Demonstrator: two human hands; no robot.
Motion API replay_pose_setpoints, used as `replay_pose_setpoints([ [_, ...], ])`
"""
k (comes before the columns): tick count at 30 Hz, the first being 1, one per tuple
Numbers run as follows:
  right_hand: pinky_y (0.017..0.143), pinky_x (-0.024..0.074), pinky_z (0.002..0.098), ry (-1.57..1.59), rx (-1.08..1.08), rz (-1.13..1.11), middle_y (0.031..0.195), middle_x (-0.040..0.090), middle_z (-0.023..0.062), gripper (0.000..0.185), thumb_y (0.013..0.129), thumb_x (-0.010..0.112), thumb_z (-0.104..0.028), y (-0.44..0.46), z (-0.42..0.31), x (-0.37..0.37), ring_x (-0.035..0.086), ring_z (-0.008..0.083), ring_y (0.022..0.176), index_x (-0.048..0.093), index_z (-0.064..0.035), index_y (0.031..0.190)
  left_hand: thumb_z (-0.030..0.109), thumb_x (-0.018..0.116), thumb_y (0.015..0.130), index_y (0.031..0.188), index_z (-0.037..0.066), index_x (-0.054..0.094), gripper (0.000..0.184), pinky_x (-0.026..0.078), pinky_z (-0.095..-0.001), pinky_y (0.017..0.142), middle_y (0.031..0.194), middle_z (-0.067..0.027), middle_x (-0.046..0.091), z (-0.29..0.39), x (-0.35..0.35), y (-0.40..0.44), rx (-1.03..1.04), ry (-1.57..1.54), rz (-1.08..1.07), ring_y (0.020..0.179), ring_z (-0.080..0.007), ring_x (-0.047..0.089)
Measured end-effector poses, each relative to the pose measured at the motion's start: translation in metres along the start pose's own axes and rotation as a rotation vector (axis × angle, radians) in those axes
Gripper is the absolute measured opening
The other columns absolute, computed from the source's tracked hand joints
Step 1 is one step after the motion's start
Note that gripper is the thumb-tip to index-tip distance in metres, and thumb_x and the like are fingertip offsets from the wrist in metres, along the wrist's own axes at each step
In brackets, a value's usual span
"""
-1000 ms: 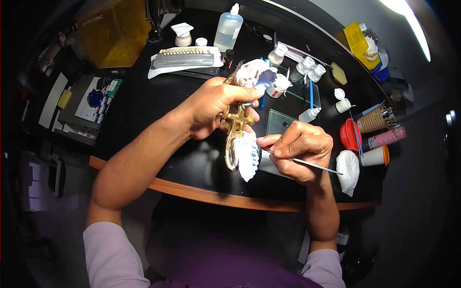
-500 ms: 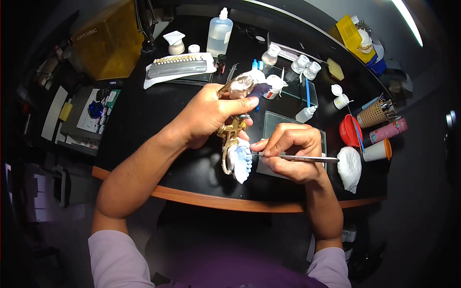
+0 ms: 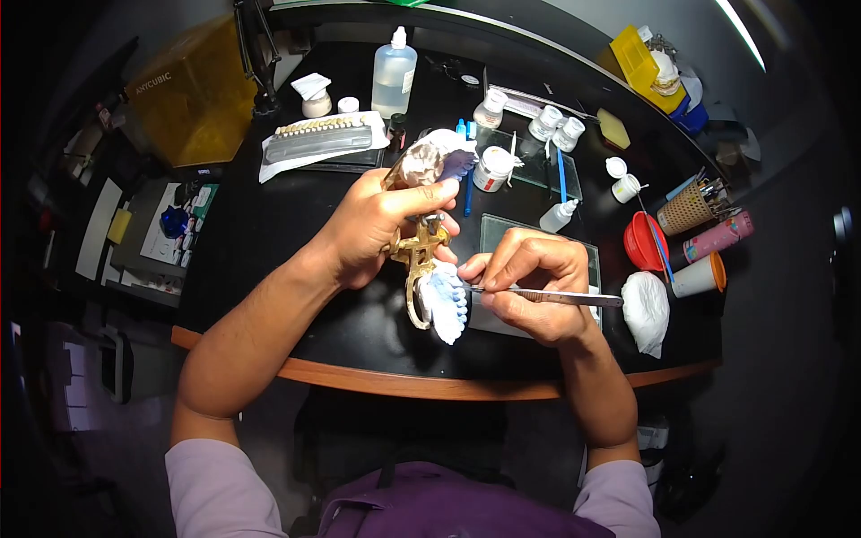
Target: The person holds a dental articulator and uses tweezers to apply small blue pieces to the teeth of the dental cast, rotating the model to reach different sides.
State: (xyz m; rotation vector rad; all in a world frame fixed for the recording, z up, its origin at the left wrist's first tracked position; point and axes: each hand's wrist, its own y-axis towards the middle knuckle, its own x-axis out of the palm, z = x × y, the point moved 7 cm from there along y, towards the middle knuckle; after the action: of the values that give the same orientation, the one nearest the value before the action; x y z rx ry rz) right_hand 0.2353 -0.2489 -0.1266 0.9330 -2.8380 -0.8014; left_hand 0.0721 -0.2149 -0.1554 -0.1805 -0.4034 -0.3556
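Observation:
My left hand [image 3: 377, 215] is closed around a brass dental articulator [image 3: 418, 255], held opened out above the table. At its upper end sits a white plaster mount with a dark purple-blue cast [image 3: 459, 160] under my thumb. A pale blue dental cast [image 3: 445, 303] with a row of teeth is fixed at the lower end. My right hand [image 3: 538, 282] pinches a slim metal instrument [image 3: 569, 297], like a scalpel handle or carver. Its tip meets or nearly meets the pale blue teeth; I cannot tell which.
Behind the hands stand a clear bottle [image 3: 393, 76], a tooth shade guide [image 3: 323, 139] and a white jar [image 3: 492, 169]. A glass slab [image 3: 502, 229] lies under my right hand. To the right are a red bowl [image 3: 641, 240], a brush holder [image 3: 686, 213] and a crumpled white tissue [image 3: 645, 314].
The whole view has shifted slightly, with the table things a little further left. The upper cast has turned somewhat, showing more of its purple side. Both grips are the same.

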Motion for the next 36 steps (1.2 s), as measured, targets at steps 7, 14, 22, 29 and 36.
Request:
replay_pose_setpoints([
  [7,0.089,0.0558,0.0456,0.059,0.042,0.037,0.079,0.066,0.0144,0.011,0.073,0.069,0.012,-0.0023,0.0038,0.0026,0.067,0.0228,0.079,0.066,0.0028,0.077,0.026,0.071,0.091,0.101,-0.001,0.059,0.031,0.061,-0.035,0.063,0.091,-0.012,0.062,-0.0018,-0.0013,-0.0002,0.004,-0.038,0.016,0.077,-0.0231,0.068],
  [14,0.082,0.0558,0.0345,0.023,0.019,0.007,0.081,0.068,0.011,0.011,0.074,0.074,0.007,-0.0028,0.0057,0.0018,0.07,0.0215,0.089,0.066,-0.0001,0.076,0.028,0.066,0.092,0.102,-0.002,0.058,0.032,0.061,-0.0357,0.062,0.084,-0.0155,0.067,-0.0066,-0.0043,0.0026,0.027,-0.039,0.034,0.066,-0.0279,0.071],
  [22,0.076,0.0558,0.0304,0.017,0.046,0.009,0.085,0.069,0.0135,0.007,0.075,0.071,0.007,-0.0028,0.0035,0.0017,0.069,0.0207,0.092,0.068,0.0018,0.078,0.027,0.064,0.092,0.104,-0.001,0.057,0.031,0.061,-0.0358,0.062,0.084,-0.0158,0.067,-0.0064,-0.0058,0.0024,0.027,-0.017,0.069,0.065,-0.0278,0.071],
  [29,0.083,0.0558,0.0354,0.003,0.131,0.045,0.081,0.069,0.0117,0.012,0.077,0.076,0.005,-0.0044,0.0078,-0.0003,0.069,0.0209,0.089,0.066,0.0006,0.075,0.026,0.063,0.093,0.103,-0.001,0.057,0.029,0.061,-0.0373,0.062,0.084,-0.0161,0.067,-0.0085,-0.0068,0.0027,0.017,0.007,0.079,0.065,-0.0294,0.07],
  [36,0.071,0.0544,0.026,0.026,0.111,0.046,0.093,0.07,0.0139,0.008,0.074,0.072,0.007,-0.0043,0.0084,-0.0013,0.068,0.0139,0.084,0.069,0.0031,0.081,0.027,0.066,0.093,0.101,-0.003,0.059,0.032,0.06,-0.0331,0.062,0.084,-0.0146,0.067,-0.0072,-0.0059,0.0028,0.042,-0.003,0.075,0.066,-0.0255,0.071],
])
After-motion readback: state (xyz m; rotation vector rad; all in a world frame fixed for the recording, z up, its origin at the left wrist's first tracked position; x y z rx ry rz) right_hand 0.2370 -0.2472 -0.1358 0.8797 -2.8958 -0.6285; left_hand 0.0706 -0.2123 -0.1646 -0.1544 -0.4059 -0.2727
